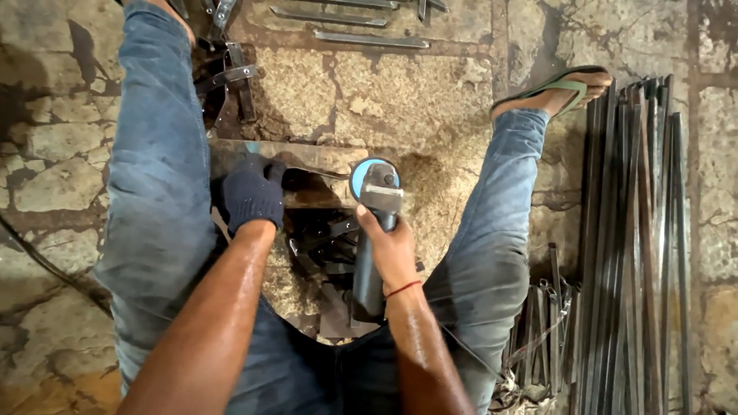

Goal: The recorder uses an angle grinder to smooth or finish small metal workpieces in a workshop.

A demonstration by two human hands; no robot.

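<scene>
1. The right hand point(390, 250) is bare and wrapped tight around the dark body of an angle grinder point(372, 230), thumb up toward its head.
2. The grinder's head, with a blue disc guard, sits over a flat rusty metal bar point(307, 157) lying crosswise on the stone floor point(369, 92).
3. The left hand point(252, 196), in a dark knit glove, presses down on that bar just left of the grinder, fingers curled over its near edge.
4. Just behind the bar, toward the person, lies a heap of dark metal offcuts point(327, 246).
5. Right of the bar, past the jeans leg, long thin steel rods point(638, 253) lie bundled.
6. Beyond the bar lie more flat metal strips point(369, 38).
7. A green sandal point(557, 88) is on the right foot, beside the rods.
</scene>
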